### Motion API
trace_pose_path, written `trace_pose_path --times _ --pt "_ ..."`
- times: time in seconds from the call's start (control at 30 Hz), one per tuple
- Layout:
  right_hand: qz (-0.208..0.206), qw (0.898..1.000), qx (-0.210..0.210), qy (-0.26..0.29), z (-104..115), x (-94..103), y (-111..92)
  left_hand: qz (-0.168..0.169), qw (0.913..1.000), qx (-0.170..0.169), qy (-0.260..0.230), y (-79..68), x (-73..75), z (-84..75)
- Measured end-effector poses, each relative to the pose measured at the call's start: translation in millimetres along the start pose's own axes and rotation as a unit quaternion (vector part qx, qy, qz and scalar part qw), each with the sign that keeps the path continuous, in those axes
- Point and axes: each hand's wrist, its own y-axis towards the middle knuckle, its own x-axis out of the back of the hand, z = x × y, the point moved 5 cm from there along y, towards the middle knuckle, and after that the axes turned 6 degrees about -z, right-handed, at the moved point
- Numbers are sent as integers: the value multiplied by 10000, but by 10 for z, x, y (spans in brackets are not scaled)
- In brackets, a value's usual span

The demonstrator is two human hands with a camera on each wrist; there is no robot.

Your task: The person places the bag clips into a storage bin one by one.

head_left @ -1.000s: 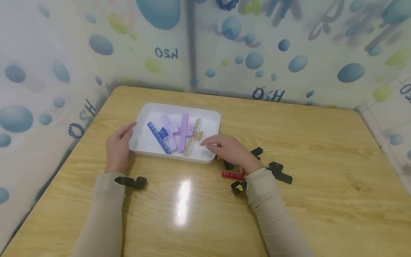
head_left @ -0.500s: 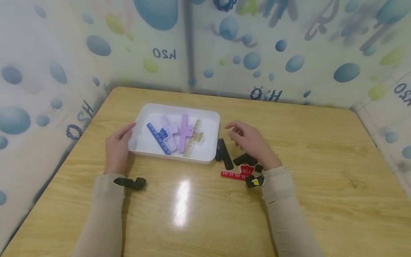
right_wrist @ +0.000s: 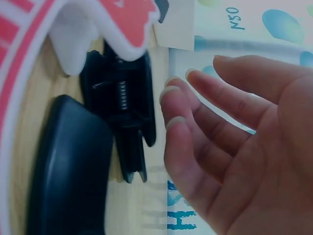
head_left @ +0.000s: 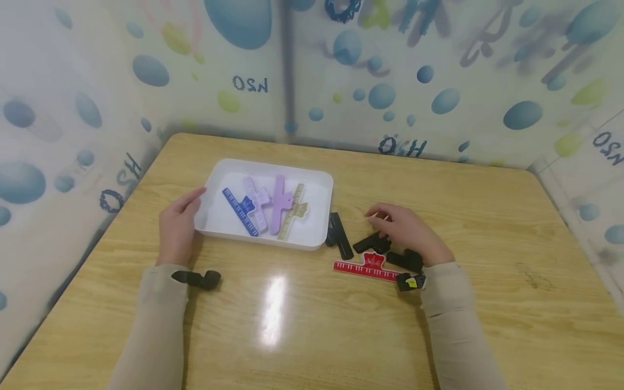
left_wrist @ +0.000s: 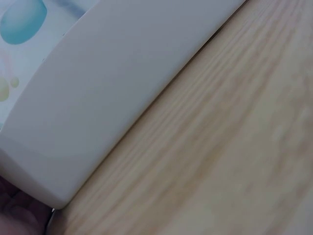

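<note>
My left hand [head_left: 178,225] rests against the left end of a white tray [head_left: 265,242], its fingertips at the outer wall. Inside the tray lie a blue clip [head_left: 240,212] with a piano-key pattern, a pale lilac clip [head_left: 255,203], a purple clip [head_left: 277,208] and a gold clip [head_left: 291,212]. My right hand [head_left: 405,228] hovers just above the black clips on the table, fingers loosely bent and holding nothing. Beneath it is one black clip [head_left: 366,243], its spring visible in the right wrist view. A red piano-key clip [head_left: 361,267] lies nearer me.
Beside the tray's right end lies a black clip [head_left: 343,238]. Another black clip [head_left: 404,261] sits by my right wrist, partly hidden. The wooden table [head_left: 312,336] ends at a patterned wall [head_left: 312,70] behind and on the left.
My right hand has drawn back from over the tray, moving right and then down toward the black clips. The left hand and the tray's contents keep their places.
</note>
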Motion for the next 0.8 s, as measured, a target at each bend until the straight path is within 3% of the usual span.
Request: trace_pose_path --times 0.37,0.57,0.8 --pt "830 9960 -224 236 -33 -72 -58 1 10000 42 -89 -13 12 7" --pt "1118 9915 -484 464 -28 -69 -105 -5 9997 60 -233 -19 -7 1" --pt "1404 9870 -425 654 6 -102 -103 -44 9995 -30 -327 0 -12 -8"
